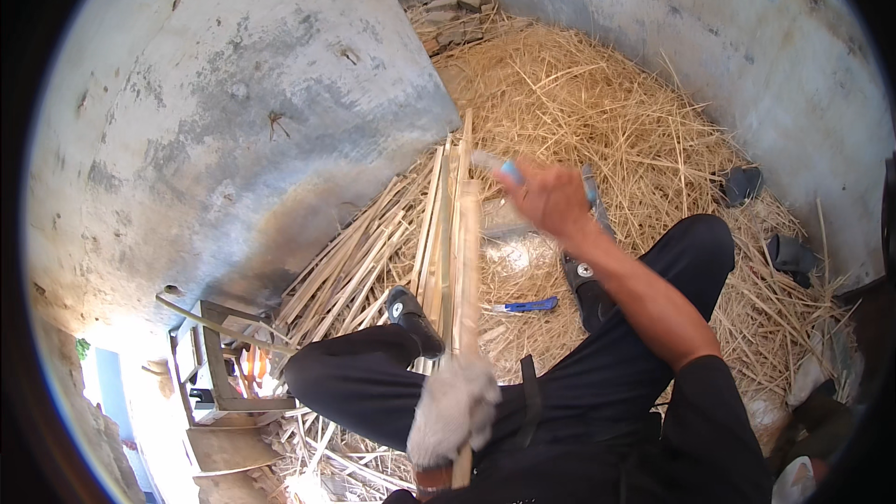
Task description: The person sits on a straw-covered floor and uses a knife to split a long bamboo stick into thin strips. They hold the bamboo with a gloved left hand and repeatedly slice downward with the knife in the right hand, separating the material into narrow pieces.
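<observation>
A pale glove covers my left hand (453, 411), low in the middle over my lap. Its fingers close around a long, flat wood or bamboo strip (469, 271), which runs away from me and is smeared by motion. The strip's near end shows below the glove. My bare right hand (557, 203) is raised to the right of the strip's far part, with a bit of blue and a pale blurred tip at its fingers. Whether it holds anything is unclear. A blue utility knife (525, 305) lies between my feet.
Many loose strips (355, 271) lie to the left, by a stained wall (280, 56). A heap of straw-like shavings (597, 103) fills the far corner. A wooden frame (219, 355) stands at lower left. Dark objects (744, 185) rest on the shavings at right.
</observation>
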Available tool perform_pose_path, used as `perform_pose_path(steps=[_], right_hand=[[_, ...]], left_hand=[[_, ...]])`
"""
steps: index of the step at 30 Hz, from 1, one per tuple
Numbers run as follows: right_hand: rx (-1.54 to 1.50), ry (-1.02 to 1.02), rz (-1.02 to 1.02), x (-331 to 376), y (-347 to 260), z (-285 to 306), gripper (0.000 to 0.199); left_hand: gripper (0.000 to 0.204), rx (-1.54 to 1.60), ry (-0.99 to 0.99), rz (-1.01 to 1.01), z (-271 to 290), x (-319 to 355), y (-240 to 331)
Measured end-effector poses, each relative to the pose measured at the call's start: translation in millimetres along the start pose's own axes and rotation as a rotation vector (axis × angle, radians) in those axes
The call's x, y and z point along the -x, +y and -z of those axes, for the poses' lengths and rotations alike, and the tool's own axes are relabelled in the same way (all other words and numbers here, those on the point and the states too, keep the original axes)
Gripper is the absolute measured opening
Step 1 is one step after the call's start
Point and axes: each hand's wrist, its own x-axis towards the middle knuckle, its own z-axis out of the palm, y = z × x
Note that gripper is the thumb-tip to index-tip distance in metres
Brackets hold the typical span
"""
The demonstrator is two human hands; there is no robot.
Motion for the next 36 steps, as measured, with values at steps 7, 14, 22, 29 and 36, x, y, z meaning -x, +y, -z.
perform_pose_path(steps=[7, 14, 22, 29, 36], right_hand=[[-0.202, 0.069, -0.257, -8, 11, 11, 0.053], [-0.483, -0.082, 0.216, 9, -24, 37, 0.048], [-0.204, -0.051, 0.113, 2, -28, 38, 0.050], [0.282, 0.004, -0.325, -18, 33, 23, 0.057], [-0.230, -0.035, -0.257, -8, 5, 71, 0.043]], left_hand=[[0.035, 0.244, 0.041, 0.156, -1, -1, 11], [0.038, 0.301, 0.016, 0.108, 2, 0, 11], [0.037, 0.538, -0.146, 0.065, 7, -4, -2], [0.034, 0.326, -0.193, 0.091, -4, 19, 9], [0.041, 0.577, -0.118, -0.143, 24, -9, -10]])
